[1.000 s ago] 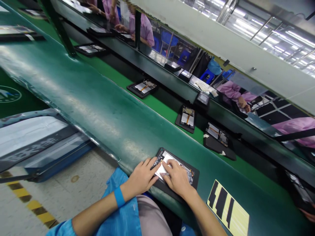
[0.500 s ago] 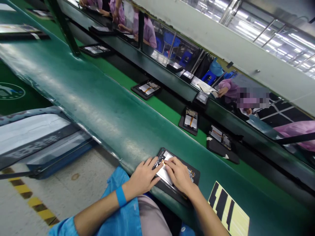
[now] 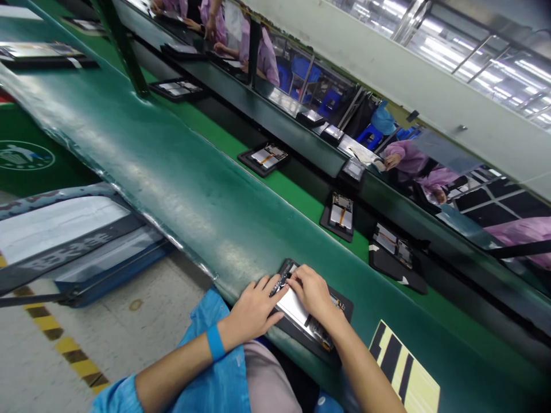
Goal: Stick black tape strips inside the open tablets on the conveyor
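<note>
An opened tablet [image 3: 293,308] lies face down on a black pad [image 3: 297,334] at the near edge of the green bench. Its silver battery and circuit boards are exposed. My left hand [image 3: 255,307] rests flat on the tablet's left side, fingers spread. My right hand [image 3: 315,291] bends over the tablet's upper part. Its thumb and fingertips come together close to the left fingertips. Whatever they pinch is too small and covered to make out. Beside my right forearm lies a pale yellow sheet [image 3: 415,373] bearing black strips.
Several opened tablets on black pads, one of them nearby [image 3: 342,215], lie along the bright green belt [image 3: 301,203] beyond the bench. Another device [image 3: 45,51] sits at the far left. People in pink sleeves work across the line. A dark green post [image 3: 123,51] rises at upper left.
My right fingers have curled in more and shifted slightly up the tablet. The orange strip seen beneath them before is now covered. My left hand stays on the tablet; the view has shifted slightly.
</note>
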Demonstrator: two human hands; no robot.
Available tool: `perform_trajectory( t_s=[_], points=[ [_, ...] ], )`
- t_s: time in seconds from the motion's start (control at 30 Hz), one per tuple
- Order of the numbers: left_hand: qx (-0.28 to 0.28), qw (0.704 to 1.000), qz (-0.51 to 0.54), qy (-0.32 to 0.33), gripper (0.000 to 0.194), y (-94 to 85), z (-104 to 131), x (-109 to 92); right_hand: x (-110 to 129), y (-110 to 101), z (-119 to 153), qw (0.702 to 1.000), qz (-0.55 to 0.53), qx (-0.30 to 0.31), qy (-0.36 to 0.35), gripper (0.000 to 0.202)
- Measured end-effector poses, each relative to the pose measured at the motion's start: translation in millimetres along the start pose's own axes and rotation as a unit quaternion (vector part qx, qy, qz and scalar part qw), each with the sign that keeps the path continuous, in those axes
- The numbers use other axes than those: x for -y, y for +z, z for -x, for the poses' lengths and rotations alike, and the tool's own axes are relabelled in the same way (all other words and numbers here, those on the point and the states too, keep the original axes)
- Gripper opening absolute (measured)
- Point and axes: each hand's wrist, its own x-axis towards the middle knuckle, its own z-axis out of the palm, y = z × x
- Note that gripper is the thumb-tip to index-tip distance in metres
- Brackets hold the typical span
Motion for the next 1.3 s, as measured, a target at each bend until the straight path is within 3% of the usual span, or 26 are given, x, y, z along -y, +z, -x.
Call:
perform_trajectory(
  t_s=[0.2, 0.37, 0.57, 0.77, 0.83, 0.93, 1.13, 1.3],
  points=[
    [-0.003, 1.0, -0.003, 0.009, 0.061, 2.7, 0.9, 3.0, -1.6, -6.3, 0.2, 0.999, 0.033, 0.015, -0.023, 0.016],
    [-0.028, 0.999, 0.004, 0.029, 0.056, 3.7, 3.9, 7.1, -15.0, -18.7, 25.1, 0.995, -0.063, -0.078, 0.001, 0.023],
    [-0.061, 0.997, 0.015, 0.042, 0.052, 6.3, 3.8, 12.8, -47.9, -35.5, 92.2, 0.961, -0.119, -0.223, 0.111, 0.026],
    [-0.119, 0.987, 0.024, 0.106, 0.044, 6.3, -13.5, 10.4, -95.0, -31.7, 182.4, 0.895, -0.025, -0.331, 0.298, 0.043],
    [-0.124, 0.98, 0.037, 0.151, 0.042, 5.5, -23.5, 1.7, -107.2, -22.4, 213.0, 0.864, 0.051, -0.334, 0.374, 0.046],
    [-0.107, 0.969, 0.057, 0.217, 0.04, 3.5, -37.6, -20.4, -115.6, -1.1, 247.6, 0.838, 0.137, -0.287, 0.444, 0.043],
    [0.014, 0.944, 0.081, 0.319, 0.041, 2.9, -64.8, -74.1, -109.7, 35.4, 267.1, 0.856, 0.161, -0.193, 0.451, 0.042],
    [0.069, 0.919, 0.077, 0.381, 0.045, 15.4, -86.2, -112.6, -103.1, 29.7, 265.6, 0.874, 0.13, -0.203, 0.421, 0.041]
  ],
)
